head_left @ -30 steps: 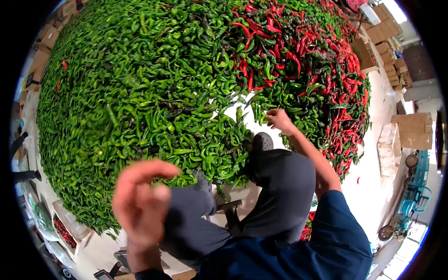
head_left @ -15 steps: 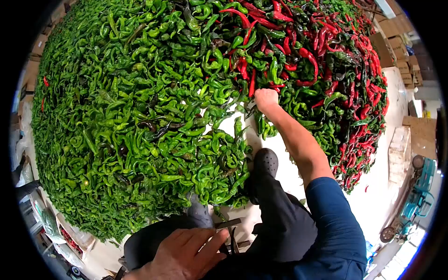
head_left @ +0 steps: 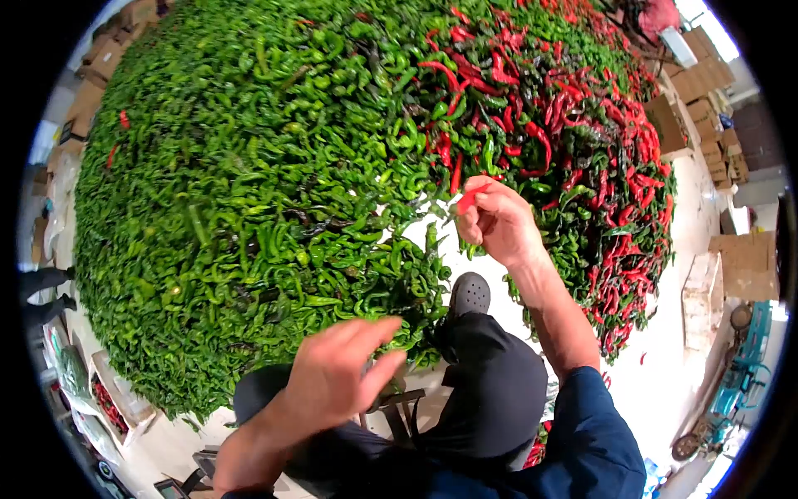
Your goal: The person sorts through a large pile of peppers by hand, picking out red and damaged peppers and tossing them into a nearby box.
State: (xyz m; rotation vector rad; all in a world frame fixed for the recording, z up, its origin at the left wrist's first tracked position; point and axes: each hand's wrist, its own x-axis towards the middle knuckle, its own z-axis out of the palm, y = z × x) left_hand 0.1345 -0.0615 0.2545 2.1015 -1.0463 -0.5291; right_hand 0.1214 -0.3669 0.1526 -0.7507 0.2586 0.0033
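My right hand (head_left: 499, 218) is pinched around a red pepper (head_left: 470, 200), raised over the inner edge of the pile near the bare strip of floor. My left hand (head_left: 339, 366), somewhat blurred, hovers above my left knee with thumb and fingers apart and nothing between them. Green peppers (head_left: 249, 191) form a huge heap in front of me. Red peppers (head_left: 628, 200) mixed with green ones cover the heap's right side.
My grey shoe (head_left: 471, 293) rests on the pale floor (head_left: 665, 303). Cardboard boxes (head_left: 744, 264) and a teal cart (head_left: 741, 370) stand at the right. Another person's dark-clad legs (head_left: 46, 295) show at the left edge. A crate with red peppers (head_left: 112, 407) sits lower left.
My right hand has lifted back from the pile, now with a red pepper in its fingers. My left hand has moved up and forward from my lap.
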